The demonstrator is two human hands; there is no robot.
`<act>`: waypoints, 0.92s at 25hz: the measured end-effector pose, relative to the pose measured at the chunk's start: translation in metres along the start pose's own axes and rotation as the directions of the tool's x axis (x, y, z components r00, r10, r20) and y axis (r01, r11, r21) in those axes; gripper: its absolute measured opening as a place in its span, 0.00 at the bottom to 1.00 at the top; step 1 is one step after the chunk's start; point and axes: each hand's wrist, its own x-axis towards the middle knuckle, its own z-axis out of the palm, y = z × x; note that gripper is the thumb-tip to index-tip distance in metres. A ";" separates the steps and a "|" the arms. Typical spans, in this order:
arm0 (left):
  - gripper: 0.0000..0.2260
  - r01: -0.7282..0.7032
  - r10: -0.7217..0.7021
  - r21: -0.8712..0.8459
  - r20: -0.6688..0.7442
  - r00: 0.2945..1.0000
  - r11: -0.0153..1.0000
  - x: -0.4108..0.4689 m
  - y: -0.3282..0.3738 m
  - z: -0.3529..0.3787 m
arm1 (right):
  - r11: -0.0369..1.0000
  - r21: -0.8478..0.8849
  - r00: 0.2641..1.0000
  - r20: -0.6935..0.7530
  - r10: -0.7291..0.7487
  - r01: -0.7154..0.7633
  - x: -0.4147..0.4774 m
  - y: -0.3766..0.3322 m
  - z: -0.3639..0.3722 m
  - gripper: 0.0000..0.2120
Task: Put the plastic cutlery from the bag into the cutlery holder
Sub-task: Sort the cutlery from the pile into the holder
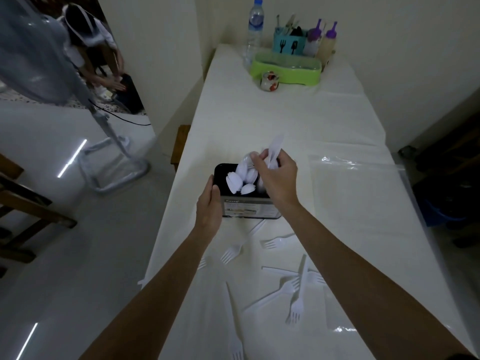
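Your left hand (209,203) grips the boxy black cutlery holder (246,201) on the white-clothed table (324,120), your right hand (276,175) pinching smooth white plastic spoons (274,152) above it, thin forks (296,292) scattered nearer you.

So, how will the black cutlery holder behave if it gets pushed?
The black cutlery holder probably tips or slides easily: it looks light, and spoons stand tall in it. The left hand grips its side, likely steadying it.

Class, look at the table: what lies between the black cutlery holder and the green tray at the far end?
In the head view, only a small glass jar lies between the black cutlery holder and the green tray; otherwise bare white tablecloth.
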 end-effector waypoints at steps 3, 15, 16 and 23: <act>0.20 0.016 -0.016 -0.005 -0.032 0.999 1.000 0.002 -0.007 0.003 | 0.986 -0.092 0.990 0.050 -0.135 0.139 -0.001 -0.003 -0.009 0.17; 0.18 0.000 -0.007 0.160 0.042 0.999 0.987 -0.027 0.010 -0.012 | 0.703 -0.498 0.857 0.380 -0.349 0.507 -0.010 0.003 -0.037 0.20; 0.18 0.008 -0.014 0.225 0.023 1.000 0.974 -0.039 0.003 -0.019 | 0.742 -0.461 0.873 0.285 -0.396 0.487 -0.017 0.002 -0.047 0.20; 0.20 -0.189 0.086 0.890 0.168 0.982 0.414 -0.119 -0.083 -0.097 | 0.535 -0.740 0.899 0.428 -0.091 0.406 -0.076 0.100 -0.118 0.17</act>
